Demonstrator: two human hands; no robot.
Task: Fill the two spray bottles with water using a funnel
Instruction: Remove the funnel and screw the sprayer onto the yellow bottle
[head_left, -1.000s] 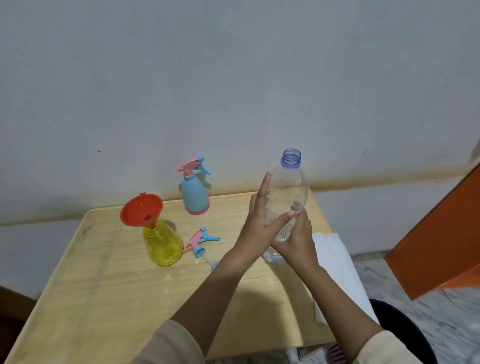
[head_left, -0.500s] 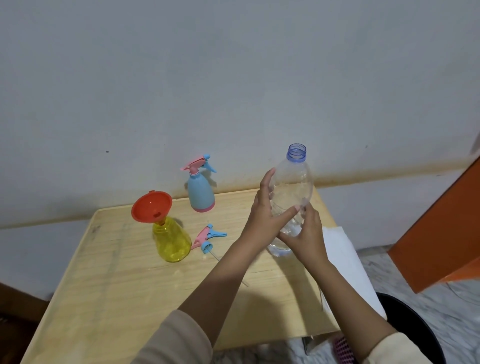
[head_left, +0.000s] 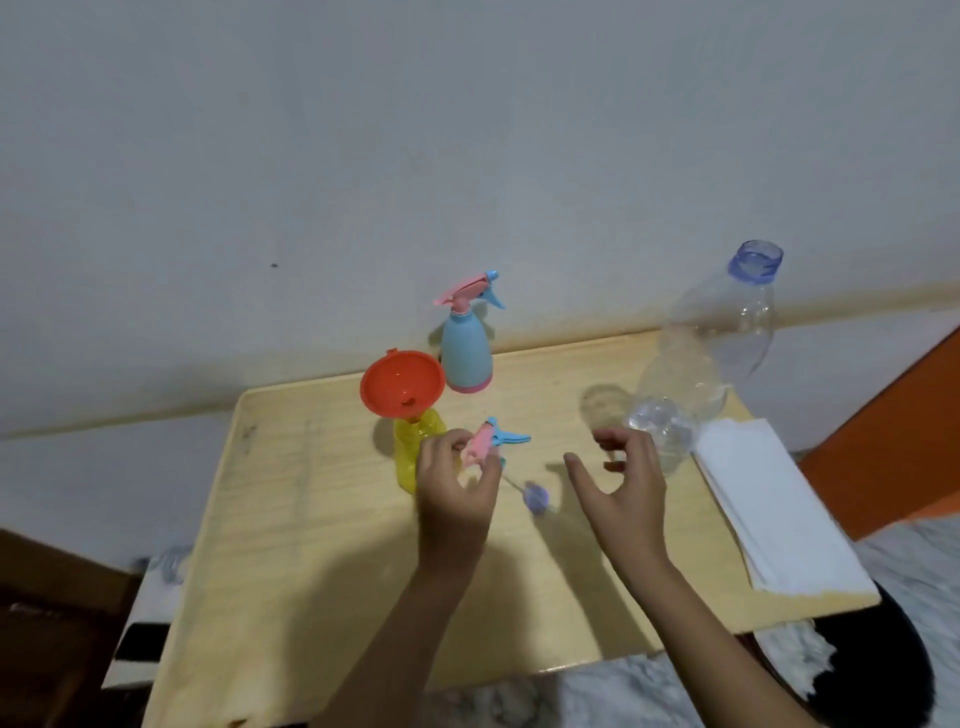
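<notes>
A yellow spray bottle stands on the wooden table with a red funnel in its neck. Behind it stands a blue spray bottle with its pink and blue trigger head on. My left hand pinches the loose pink and blue spray head just right of the yellow bottle; its dip tube trails toward a blue bottle cap. My right hand hovers open beside the clear plastic bottle, which stands uncapped at the table's right, tilted in the blur.
A stack of white paper lies on the table's right edge. An orange panel stands to the right, a dark bin below the table corner, and the wall runs close behind the table.
Both hands have let go of the clear bottle, which now stands on the table. My left hand moved left and took the loose spray head. The view shifted left.
</notes>
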